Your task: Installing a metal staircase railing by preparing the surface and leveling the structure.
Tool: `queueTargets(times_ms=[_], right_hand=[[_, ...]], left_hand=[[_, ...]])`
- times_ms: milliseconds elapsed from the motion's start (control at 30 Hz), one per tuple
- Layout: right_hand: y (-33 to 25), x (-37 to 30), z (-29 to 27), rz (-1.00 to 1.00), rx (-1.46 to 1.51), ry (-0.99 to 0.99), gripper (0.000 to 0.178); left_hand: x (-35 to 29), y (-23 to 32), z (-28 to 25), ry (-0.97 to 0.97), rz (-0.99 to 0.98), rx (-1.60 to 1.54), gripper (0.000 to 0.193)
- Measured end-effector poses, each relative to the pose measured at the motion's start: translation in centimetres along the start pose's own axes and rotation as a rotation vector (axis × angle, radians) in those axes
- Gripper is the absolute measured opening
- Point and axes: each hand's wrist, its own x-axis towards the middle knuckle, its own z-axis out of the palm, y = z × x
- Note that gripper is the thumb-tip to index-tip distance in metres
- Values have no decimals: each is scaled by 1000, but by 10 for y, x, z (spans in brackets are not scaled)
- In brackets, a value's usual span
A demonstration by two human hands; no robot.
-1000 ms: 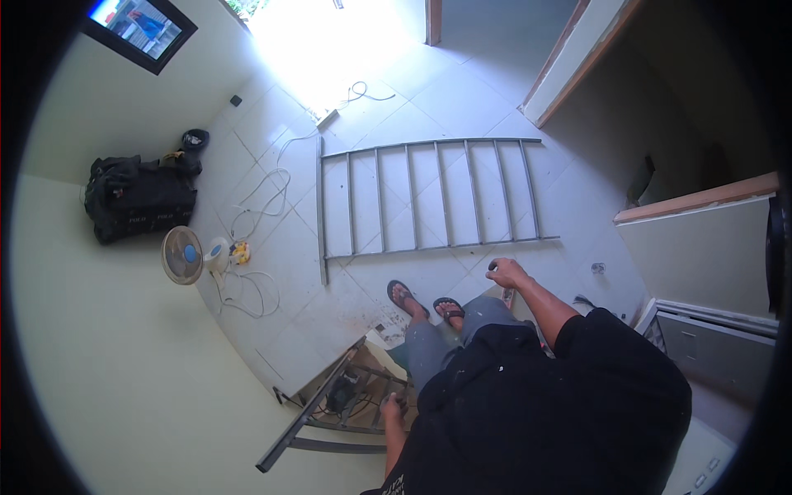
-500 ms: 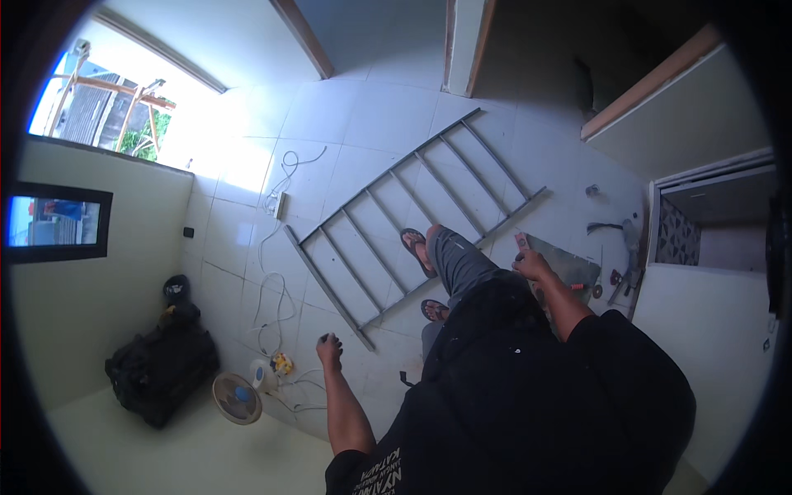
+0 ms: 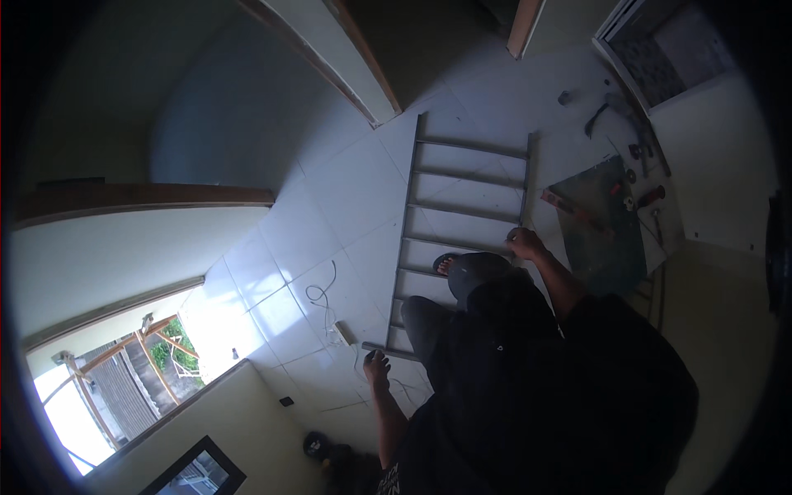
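Note:
A grey metal frame [image 3: 452,243] with several cross bars, like a ladder, lies on the tiled floor in front of me. My left hand [image 3: 377,370] hangs by its near left corner, fingers curled with something dark at their tips that I cannot make out. Close to the frame's right rail is my right hand [image 3: 525,244], its fingers closed; whatever they may hold is hidden. I cannot tell whether either hand touches the metal. One sandalled foot [image 3: 446,264] stands between the bars.
To the right, a dark green board [image 3: 606,239] carries a reddish bar [image 3: 575,211] and small tools. More tools [image 3: 619,120] lie along the right wall. A power strip [image 3: 343,332] with a white cable sits left of the frame. A wall end [image 3: 363,66] stands at the far side.
My view has turned left, so the frame now runs lengthwise ahead of me. I am lower, with knees bent, and both hands are nearer to the frame. The fan has left the view.

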Motion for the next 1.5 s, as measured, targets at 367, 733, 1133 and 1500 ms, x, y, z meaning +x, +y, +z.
queueTargets(times_ms=[367,733,1133,1500], right_hand=[[-101,-6,102,246,284,338,33],[-231,-41,361,818,586,424,29],[-161,254,586,1181,560,498,42],[-129,305,617,808,475,645,16]], left_hand=[[256,177,-147,-822,355,1433,26],[382,631,10,-311,509,1335,23],[567,434,-24,-440,314,1813,28],[653,381,85,-511,1226,1199,35]])
